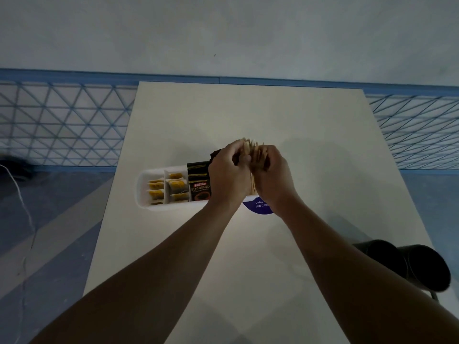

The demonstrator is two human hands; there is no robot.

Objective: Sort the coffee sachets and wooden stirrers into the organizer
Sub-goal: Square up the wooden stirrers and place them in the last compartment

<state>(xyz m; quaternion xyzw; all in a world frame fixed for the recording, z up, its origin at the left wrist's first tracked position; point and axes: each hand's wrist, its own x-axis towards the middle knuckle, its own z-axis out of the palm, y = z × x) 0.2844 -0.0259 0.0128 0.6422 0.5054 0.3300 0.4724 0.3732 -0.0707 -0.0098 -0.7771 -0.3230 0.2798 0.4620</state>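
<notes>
Wooden stirrers (253,153), a thick bundle, are gripped between both hands. The left hand (227,176) and right hand (274,178) curl their fingers round it from either side, over the right end of the white organizer (142,188). The bundle's long axis runs from the wrists toward the far table edge, with the tips fanned just beyond the fingertips. Left of the fingers, black Kopiko coffee sachets (198,186) stand in one compartment and yellow sachets (175,184) in the next two. Bare table (310,135) lies wide beyond and to the right of the fingers. A purple sticker (258,207) shows under the right wrist.
</notes>
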